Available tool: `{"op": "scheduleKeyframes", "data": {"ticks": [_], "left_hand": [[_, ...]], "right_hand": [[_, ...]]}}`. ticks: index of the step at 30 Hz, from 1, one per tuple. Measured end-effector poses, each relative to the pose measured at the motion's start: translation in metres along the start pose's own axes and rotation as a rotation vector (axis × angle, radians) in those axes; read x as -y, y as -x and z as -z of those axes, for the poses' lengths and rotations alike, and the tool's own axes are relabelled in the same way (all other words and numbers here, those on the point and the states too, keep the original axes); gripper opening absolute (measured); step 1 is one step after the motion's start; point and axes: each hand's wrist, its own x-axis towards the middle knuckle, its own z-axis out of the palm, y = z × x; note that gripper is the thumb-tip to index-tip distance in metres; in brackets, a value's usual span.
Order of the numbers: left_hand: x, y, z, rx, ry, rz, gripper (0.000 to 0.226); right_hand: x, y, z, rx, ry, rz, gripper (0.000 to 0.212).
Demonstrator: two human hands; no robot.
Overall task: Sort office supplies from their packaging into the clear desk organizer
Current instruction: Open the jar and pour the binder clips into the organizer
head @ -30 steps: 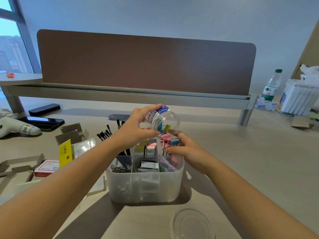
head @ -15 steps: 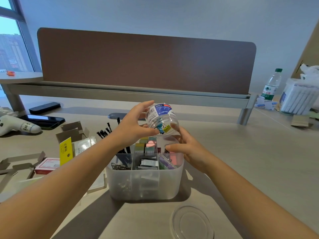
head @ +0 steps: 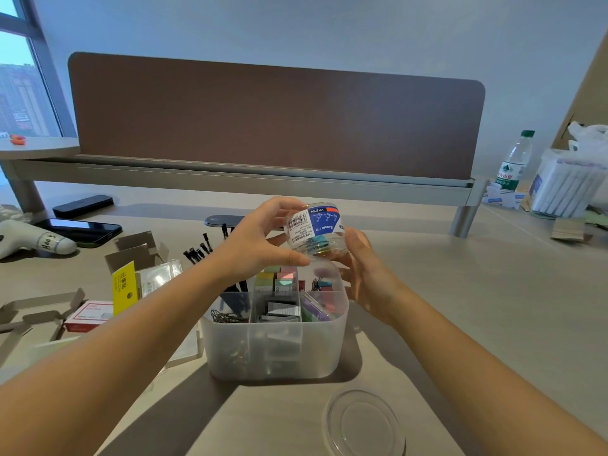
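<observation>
- Left hand [head: 260,240] grips the clear jar [head: 316,230], thumb under its mouth and fingers curled over the far side; the jar is tipped upside down, mouth facing down, label inverted.
- Right hand [head: 365,269] sits just right of the jar, fingers cupped close beneath the mouth; whether they actually touch the jar, I cannot tell, and nothing shows pinched in them.
- One jar, with a few coloured binder clips [head: 316,241] bunched at its mouth; too tangled to count.
- Directly below both hands stands the clear desk organizer [head: 276,350], one of them, with several compartments.
- More binder clips [head: 324,286] already lie in the organizer's back right section, right beneath the right hand.
- Under the left hand: small coloured blocks [head: 279,279] at the back centre, silver staples [head: 283,309] in the middle, loose paper clips [head: 227,317] front left.
- Nearer the person than the right forearm, one clear round lid [head: 363,426] lies flat on the desk [head: 477,307].
- Left of the left forearm: one open cardboard box with a yellow tag [head: 123,287], one red-and-white box [head: 88,315], and a cluster of black pens [head: 197,253].
- Far left of the left hand, two dark phones [head: 82,228].
- Far right of the right hand, one water bottle [head: 515,162].
</observation>
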Motion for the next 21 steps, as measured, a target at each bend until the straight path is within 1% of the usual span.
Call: {"op": "scheduleKeyframes", "data": {"ticks": [2,4,10,16,21], "left_hand": [[0.000,0.000,-0.001,0.001,-0.005,-0.010,0.057],[-0.001,-0.001,0.000,0.001,-0.012,-0.005,0.057],[0.000,0.002,0.002,0.023,-0.028,0.010,0.054],[-0.003,0.007,0.002,0.034,-0.062,-0.020,0.053],[-0.005,0.010,0.004,0.051,-0.106,-0.025,0.053]], "right_hand": [[0.000,-0.002,-0.001,-0.019,0.010,-0.006,0.038],[0.000,-0.004,-0.001,-0.030,0.005,-0.005,0.032],[-0.002,-0.003,-0.001,-0.023,-0.004,0.015,0.030],[-0.001,0.000,0.000,-0.039,-0.007,0.084,0.020],[0.003,0.003,0.001,-0.095,0.037,0.202,0.022]]}}
